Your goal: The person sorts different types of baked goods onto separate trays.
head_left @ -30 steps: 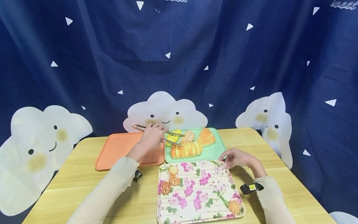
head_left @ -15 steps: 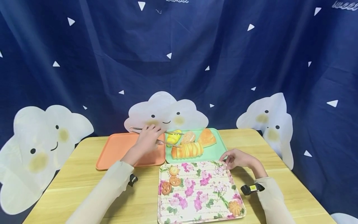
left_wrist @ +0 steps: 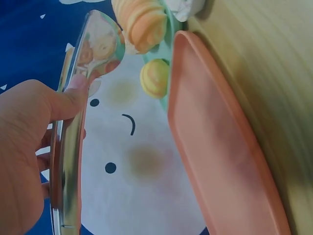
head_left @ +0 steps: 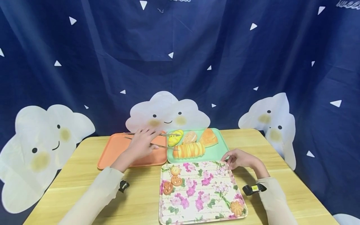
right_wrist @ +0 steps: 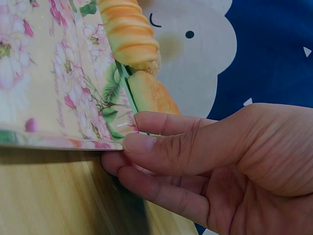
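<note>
Cookies point(head_left: 172, 179) sit at nine o'clock on the floral tray point(head_left: 208, 212), whose far corner the right hand point(head_left: 238, 158) pinches with curled fingers. Farther, the left hand point(head_left: 141, 144) grips tongs point(head_left: 157, 140) (tips apart) over the green tray point(head_left: 216, 152); judging by aim, closing on the yellow bread point(head_left: 175, 138) comes next.

Pale yellow wood-grain worktop point(head_left: 281, 147). Salmon-orange tray point(head_left: 118, 150), plain. Mint-green tray point(head_left: 216, 152), carrying an orange-and-cream striped bread roll point(head_left: 189, 150), a golden-brown bun point(head_left: 208, 138), a tan sugared bun point(head_left: 190, 137) and a yellow bread with dark stripes point(head_left: 175, 138). Cream tray point(head_left: 202, 190) with pink flowers and green leaves. Silver tongs point(head_left: 149, 139). Navy backdrop point(head_left: 180, 56) with white triangles and smiling white clouds.
</note>
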`<state>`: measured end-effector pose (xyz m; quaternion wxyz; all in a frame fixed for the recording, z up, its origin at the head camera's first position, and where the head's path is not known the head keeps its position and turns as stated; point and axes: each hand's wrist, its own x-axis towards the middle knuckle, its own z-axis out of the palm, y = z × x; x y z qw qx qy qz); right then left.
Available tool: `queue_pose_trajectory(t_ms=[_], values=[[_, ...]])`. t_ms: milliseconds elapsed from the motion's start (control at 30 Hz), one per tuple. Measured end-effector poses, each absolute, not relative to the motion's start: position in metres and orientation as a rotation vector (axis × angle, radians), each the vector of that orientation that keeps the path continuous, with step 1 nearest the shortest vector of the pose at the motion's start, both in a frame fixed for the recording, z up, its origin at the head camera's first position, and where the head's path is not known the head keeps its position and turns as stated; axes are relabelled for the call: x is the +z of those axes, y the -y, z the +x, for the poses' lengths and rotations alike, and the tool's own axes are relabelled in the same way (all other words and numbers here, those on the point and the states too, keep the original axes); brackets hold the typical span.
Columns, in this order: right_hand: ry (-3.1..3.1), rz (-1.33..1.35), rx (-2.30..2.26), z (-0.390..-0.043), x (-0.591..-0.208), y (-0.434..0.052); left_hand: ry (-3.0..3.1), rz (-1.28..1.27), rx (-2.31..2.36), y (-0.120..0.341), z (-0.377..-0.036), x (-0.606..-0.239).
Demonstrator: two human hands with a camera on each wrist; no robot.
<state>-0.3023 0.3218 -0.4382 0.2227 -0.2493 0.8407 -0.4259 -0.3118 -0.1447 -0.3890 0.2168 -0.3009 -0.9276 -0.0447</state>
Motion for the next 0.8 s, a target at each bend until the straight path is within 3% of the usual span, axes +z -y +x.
queue_pose_trajectory(t_ms=[800], values=[[-2.33, -0.705, -1.171, -0.303, -0.439, -0.323, 2.575, -1.1, -0.073, 0.161, -0.268, -0.409]])
